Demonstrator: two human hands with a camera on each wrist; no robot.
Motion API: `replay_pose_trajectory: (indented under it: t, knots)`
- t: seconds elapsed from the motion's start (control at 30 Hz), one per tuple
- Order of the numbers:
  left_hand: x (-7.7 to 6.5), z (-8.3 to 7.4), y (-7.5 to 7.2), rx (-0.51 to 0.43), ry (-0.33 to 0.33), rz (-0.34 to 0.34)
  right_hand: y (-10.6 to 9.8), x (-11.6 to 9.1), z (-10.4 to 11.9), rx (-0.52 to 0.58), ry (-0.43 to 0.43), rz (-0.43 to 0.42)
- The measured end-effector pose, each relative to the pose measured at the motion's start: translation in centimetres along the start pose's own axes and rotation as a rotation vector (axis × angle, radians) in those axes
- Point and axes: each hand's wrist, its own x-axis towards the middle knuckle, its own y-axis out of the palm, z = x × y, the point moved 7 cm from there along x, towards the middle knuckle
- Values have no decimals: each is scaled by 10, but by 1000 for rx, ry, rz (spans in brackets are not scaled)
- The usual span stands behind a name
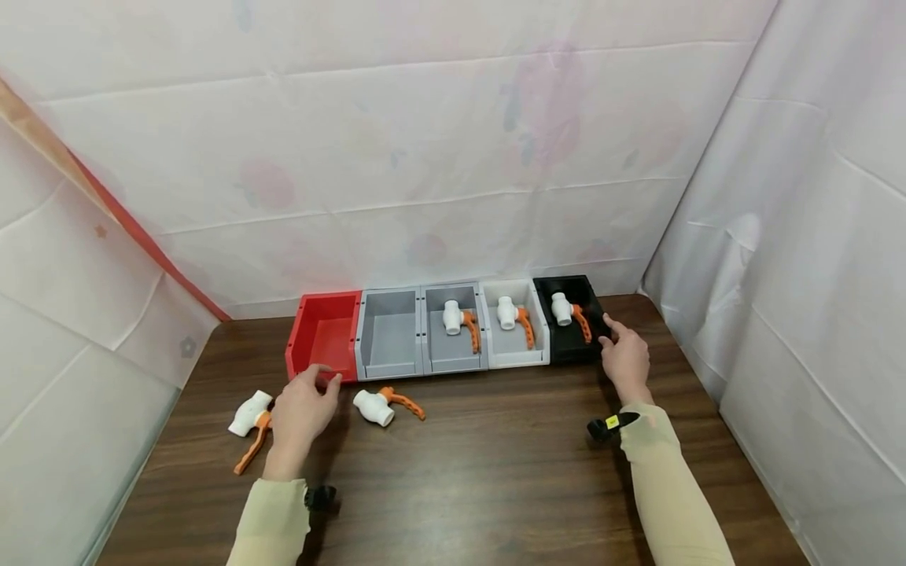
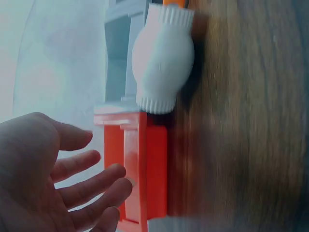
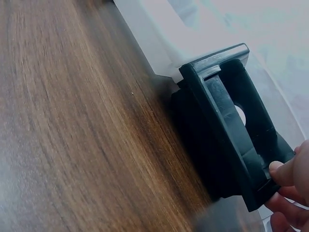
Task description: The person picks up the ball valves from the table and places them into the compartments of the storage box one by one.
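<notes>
My left hand [image 1: 303, 413] hovers by the front edge of the red bin [image 1: 333, 334], its fingers loosely bent and holding nothing. At the far right end of the row, my right hand [image 1: 627, 360] pinches the side rim of the black bin [image 1: 575, 350], thumb [image 3: 282, 171] over the edge and fingers beneath. A white ball valve [image 1: 561, 309] with an orange handle lies inside that bin. On the table, one ball valve [image 1: 251, 413] lies left of my left hand, which partly covers it. Another ball valve [image 1: 373, 407] is to its right, before the bins.
Between the red and black bins stand two grey bins [image 1: 389, 369] and a white bin [image 1: 520, 359], side by side. The right grey bin holds a ball valve [image 1: 451, 317], as does the white one [image 1: 506, 313]. A white curtain [image 1: 453, 157] hangs behind.
</notes>
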Motion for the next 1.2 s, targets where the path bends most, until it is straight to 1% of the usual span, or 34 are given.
replay_pose_trajectory:
  t: [0.13, 0.3, 0.47, 0.53, 0.7, 0.83, 0.93, 1.07, 1.2]
  knots:
    - [-6, -14, 6, 12, 53, 52, 1, 1, -2, 6, -5, -2]
    - [-12, -27, 14, 10, 114, 83, 1, 0, -2, 16, -8, -10]
    - [-20, -40, 28, 31, 203, 78, 0, 0, -4, 22, -4, -21]
    - [-25, -43, 35, 42, 225, 76, 0, 0, -3, 25, -4, -20]
    - [-33, -48, 49, 47, 221, 107, 1, 2, -3, 29, -8, -12]
    - [-35, -51, 54, 54, 217, 141, 0, 3, -3, 30, -5, -17]
    - [-35, -50, 58, 65, 213, 153, 0, 3, -5, 27, -4, -17]
    - [-36, -50, 59, 69, 229, 139, 1, 4, -5, 21, -7, -16]
    - [-38, -54, 59, 79, 263, 116, 2, 3, -4, 23, -16, -15]
